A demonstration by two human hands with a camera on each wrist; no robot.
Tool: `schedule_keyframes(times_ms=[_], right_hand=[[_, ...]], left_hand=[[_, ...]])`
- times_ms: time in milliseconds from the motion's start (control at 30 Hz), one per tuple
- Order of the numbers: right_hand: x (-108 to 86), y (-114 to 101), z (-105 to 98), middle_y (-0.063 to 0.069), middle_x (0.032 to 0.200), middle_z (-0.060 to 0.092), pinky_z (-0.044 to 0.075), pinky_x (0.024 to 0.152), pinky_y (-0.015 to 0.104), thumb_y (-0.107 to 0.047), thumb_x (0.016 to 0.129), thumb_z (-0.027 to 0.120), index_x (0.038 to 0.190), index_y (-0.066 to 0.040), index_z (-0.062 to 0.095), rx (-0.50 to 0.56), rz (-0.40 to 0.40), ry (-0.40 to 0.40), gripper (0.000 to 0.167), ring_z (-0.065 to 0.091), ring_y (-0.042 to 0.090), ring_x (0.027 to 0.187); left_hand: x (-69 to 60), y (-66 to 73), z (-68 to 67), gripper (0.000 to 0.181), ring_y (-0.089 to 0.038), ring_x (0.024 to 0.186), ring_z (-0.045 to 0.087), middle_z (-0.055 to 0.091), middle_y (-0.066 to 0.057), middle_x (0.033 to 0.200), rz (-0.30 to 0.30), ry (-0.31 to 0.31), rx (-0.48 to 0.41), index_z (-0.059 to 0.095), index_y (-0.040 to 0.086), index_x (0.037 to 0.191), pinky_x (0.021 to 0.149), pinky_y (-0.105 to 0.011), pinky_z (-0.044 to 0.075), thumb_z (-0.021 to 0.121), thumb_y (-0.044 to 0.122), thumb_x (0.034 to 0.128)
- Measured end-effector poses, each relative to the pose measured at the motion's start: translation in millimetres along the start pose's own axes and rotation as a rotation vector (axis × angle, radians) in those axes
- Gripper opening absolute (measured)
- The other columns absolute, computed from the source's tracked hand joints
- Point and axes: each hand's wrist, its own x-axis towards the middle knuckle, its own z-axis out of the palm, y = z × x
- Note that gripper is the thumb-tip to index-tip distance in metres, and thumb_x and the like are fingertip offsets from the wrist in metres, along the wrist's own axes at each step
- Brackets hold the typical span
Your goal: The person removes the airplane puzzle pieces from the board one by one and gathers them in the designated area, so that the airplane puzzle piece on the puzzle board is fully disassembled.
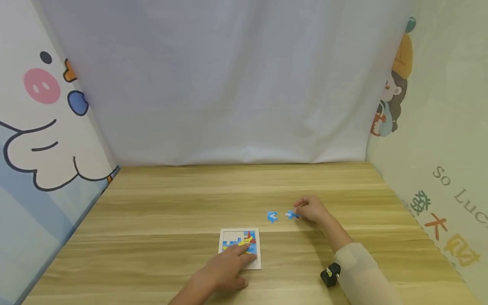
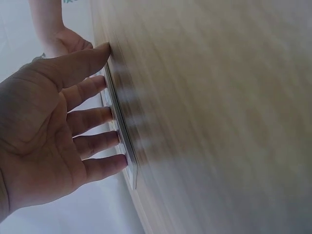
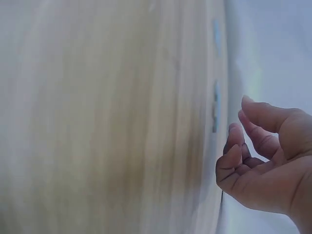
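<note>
A small jigsaw puzzle in a white frame [image 1: 259, 250] lies on the table, partly filled with blue, yellow and red pieces; its upper left shows bare backing. My left hand [image 1: 226, 267] rests on the puzzle and covers its lower part. In the left wrist view, extended fingers [image 2: 90, 118] touch the board along its length. Beyond the board lie two loose blue jigsaw pieces, one on the left [image 1: 272, 217] and one on the right [image 1: 291, 214]. Close by the right piece is my right hand [image 1: 313, 209]; the right wrist view shows its fingers loosely bent, apart from the piece [image 3: 216, 107].
A wood-grain table [image 1: 171, 203] spreads under everything. Behind it hangs a pale curtain [image 1: 228, 84]. Cartoon-printed panels stand at left [image 1: 23, 127] and right [image 1: 431, 127]. A small black device [image 1: 330, 274] sits at the right sleeve [image 1: 362, 271].
</note>
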Motion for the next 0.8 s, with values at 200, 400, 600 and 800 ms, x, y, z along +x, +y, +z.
schedule_keyframes(times_ms=[200, 400, 600, 800], right_hand=[[-8.7, -7.4, 3.2, 0.013, 0.087, 0.060, 0.050, 0.064, 0.033, -0.003, 0.084, 0.063, 0.105, 0.011, 0.057, 0.055, -0.014, -0.004, 0.026, 0.058, 0.025, 0.074], [-15.5, -16.7, 10.7, 0.013, 0.089, 0.057, 0.052, 0.069, 0.037, -0.002, 0.084, 0.063, 0.107, 0.011, 0.057, 0.090, -0.061, -0.045, 0.027, 0.056, 0.024, 0.078], [-17.9, -23.1, 20.9, 0.009, 0.084, 0.057, 0.047, 0.065, 0.034, -0.004, 0.083, 0.065, 0.107, 0.010, 0.059, 0.111, -0.094, -0.074, 0.028, 0.052, 0.018, 0.073], [-20.7, -29.7, 31.4, 0.009, 0.086, 0.056, 0.046, 0.064, 0.033, -0.008, 0.085, 0.065, 0.108, 0.007, 0.059, 0.122, -0.115, -0.149, 0.028, 0.051, 0.019, 0.074]], left_hand=[[3.1, 0.6, 2.6, 0.059, -0.037, 0.125, 0.038, 0.043, -0.008, 0.139, 0.005, 0.005, 0.018, 0.055, 0.020, 0.130, 0.096, -0.049, 0.038, 0.073, 0.029, 0.0754], [4.3, -1.6, 3.8, 0.060, -0.035, 0.126, 0.038, 0.042, -0.007, 0.140, 0.011, 0.007, 0.046, 0.053, 0.022, 0.132, 0.094, -0.050, 0.040, 0.073, 0.033, 0.0758], [3.8, -4.0, 4.6, 0.061, -0.035, 0.125, 0.039, 0.042, -0.006, 0.140, 0.019, 0.009, 0.059, 0.053, 0.023, 0.132, 0.091, -0.052, 0.041, 0.073, 0.034, 0.0751], [2.3, -3.6, 3.5, 0.061, -0.034, 0.124, 0.039, 0.043, -0.006, 0.139, 0.021, 0.011, 0.055, 0.053, 0.022, 0.131, 0.090, -0.052, 0.042, 0.073, 0.034, 0.0748]])
